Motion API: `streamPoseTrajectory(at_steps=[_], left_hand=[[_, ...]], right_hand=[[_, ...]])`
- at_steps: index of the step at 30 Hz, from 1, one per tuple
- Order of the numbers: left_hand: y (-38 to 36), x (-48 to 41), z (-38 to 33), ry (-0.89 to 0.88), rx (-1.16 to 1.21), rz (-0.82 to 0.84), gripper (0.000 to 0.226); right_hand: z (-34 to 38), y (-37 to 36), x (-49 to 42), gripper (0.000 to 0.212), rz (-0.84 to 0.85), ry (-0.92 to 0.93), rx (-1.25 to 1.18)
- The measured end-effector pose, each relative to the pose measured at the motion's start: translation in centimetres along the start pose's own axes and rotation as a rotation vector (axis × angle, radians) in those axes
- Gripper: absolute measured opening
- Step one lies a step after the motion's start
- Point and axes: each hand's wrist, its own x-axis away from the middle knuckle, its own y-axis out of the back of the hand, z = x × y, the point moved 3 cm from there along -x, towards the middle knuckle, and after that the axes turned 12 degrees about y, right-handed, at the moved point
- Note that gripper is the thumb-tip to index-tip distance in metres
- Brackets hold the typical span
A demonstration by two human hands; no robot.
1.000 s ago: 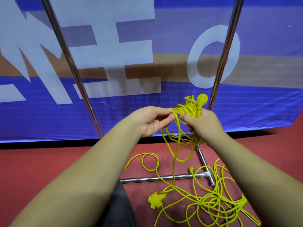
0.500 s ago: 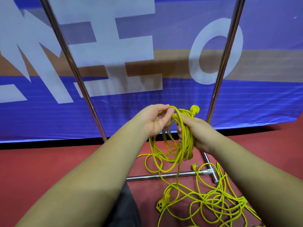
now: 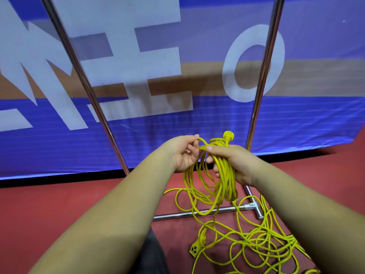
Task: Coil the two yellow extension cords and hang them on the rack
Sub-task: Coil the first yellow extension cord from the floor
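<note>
Between pinching left hand point(image 3: 183, 154) and clenching right hand point(image 3: 237, 165), gathering thin yellow extension cord coil point(image 3: 227, 186); best keeping loops equal.

Your left hand point(image 3: 183, 153) and right hand point(image 3: 235, 165) meet above the rack's base bar point(image 3: 177, 215), both holding the coiled cord point(image 3: 223, 175), which hangs down towards the bar. Its plug point(image 3: 228, 135) pokes up behind your right hand. On the floor point(image 3: 59, 204), the loose cord point(image 3: 256, 240) sprawls before the bar's right end, with a socket end point(image 3: 194, 249) lying nearer you. The banner point(image 3: 138, 139) stands behind the bar.
</note>
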Motion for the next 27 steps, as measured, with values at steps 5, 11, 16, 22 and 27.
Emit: streamPoseTrajectory(at_steps=[5, 11, 16, 22, 27], left_hand=[[0.7, 0.7, 0.0, -0.087, -0.331, -0.138, 0.022], [2.7, 0.8, -1.3, -0.383, -0.850, -0.590, 0.037], [4.2, -1.6, 2.4, 0.027, -1.561, -0.545, 0.018], [2.5, -4.4, 9.7, -0.124, -1.893, -0.014, 0.083], [0.6, -5.4, 12.9, -0.321, -1.840, 0.048, 0.069]], right_hand=[[0.5, 0.1, 0.4, 0.015, -0.047, -0.044, -0.032], [2.1, 1.5, -0.1, 0.016, -0.235, 0.023, -0.202], [5.1, 2.9, 0.0, 0.019, -0.304, 0.108, -0.457], [7.5, 4.2, 0.5, 0.022, -0.352, 0.215, -0.662], [8.1, 4.8, 1.0, 0.026, -0.397, 0.251, -0.751]])
